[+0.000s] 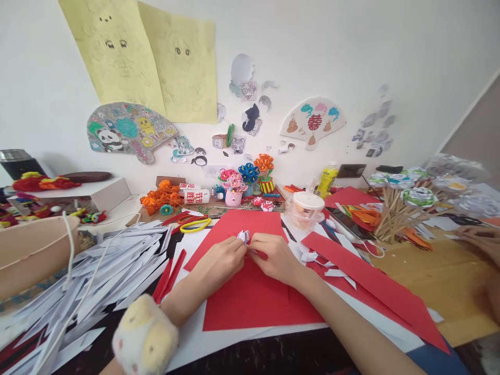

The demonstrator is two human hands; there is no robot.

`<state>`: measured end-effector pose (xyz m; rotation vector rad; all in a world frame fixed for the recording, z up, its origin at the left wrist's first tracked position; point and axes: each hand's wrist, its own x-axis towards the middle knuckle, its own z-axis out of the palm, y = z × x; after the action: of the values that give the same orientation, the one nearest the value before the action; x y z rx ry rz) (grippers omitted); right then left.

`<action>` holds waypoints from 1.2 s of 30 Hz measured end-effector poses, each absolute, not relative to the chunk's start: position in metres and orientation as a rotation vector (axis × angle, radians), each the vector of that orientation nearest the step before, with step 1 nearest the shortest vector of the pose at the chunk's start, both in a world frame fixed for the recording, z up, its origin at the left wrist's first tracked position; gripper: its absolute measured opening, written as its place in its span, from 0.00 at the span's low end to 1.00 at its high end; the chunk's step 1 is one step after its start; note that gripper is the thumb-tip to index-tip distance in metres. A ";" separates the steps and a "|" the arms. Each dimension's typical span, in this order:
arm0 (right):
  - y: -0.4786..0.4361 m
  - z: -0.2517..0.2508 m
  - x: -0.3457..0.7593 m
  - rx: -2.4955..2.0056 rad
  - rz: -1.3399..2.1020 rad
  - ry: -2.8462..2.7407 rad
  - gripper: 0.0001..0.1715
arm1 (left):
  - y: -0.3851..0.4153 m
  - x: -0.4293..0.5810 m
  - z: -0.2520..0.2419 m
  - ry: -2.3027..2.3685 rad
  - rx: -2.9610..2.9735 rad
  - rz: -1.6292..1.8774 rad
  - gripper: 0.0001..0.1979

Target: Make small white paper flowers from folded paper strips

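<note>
Fluffy wristband (pixel 145 336) sits nearest me; beyond it my left hand (pixel 221 262) and right hand (pixel 274 257) pinch a small white paper piece (pixel 243 236), possibly folded, over red paper (pixel 250 297).

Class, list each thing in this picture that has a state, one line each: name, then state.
Left hand: pinching the white paper piece.
Right hand: pinching the same piece.
White paper piece: crumpled or folded, held above the red sheet.
Red sheet: lying flat.
Scissors: lying on the table, blades hidden.
Plastic tub: lid on.
Yellow bottle: upright, capped.
White strips: piled loosely.
</note>
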<state>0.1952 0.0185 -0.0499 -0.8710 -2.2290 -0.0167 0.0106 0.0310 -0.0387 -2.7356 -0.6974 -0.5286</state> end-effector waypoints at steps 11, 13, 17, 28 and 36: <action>0.019 -0.051 0.194 -1.014 0.246 -1.970 0.05 | 0.032 0.007 -0.036 -0.926 -2.790 -0.717 0.07; 0.020 -0.051 0.194 -1.013 0.253 -1.950 0.05 | 0.031 0.009 -0.037 -0.908 -2.715 -0.717 0.09; 0.020 -0.052 0.194 -1.019 0.245 -1.946 0.05 | 0.026 0.016 -0.040 -0.930 -2.531 -0.643 0.09; 0.017 -0.045 0.195 -1.019 0.199 -1.968 0.05 | 0.021 0.021 -0.040 -0.799 -2.442 -0.471 0.14; 0.017 -0.043 0.196 -1.017 0.276 -1.937 0.05 | 0.029 0.013 -0.027 -0.943 -2.672 -0.717 0.13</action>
<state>0.1956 0.0174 -0.0428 -1.0173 -1.9370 0.2762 0.0129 0.0291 -0.0266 -2.6717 -0.9428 -0.7166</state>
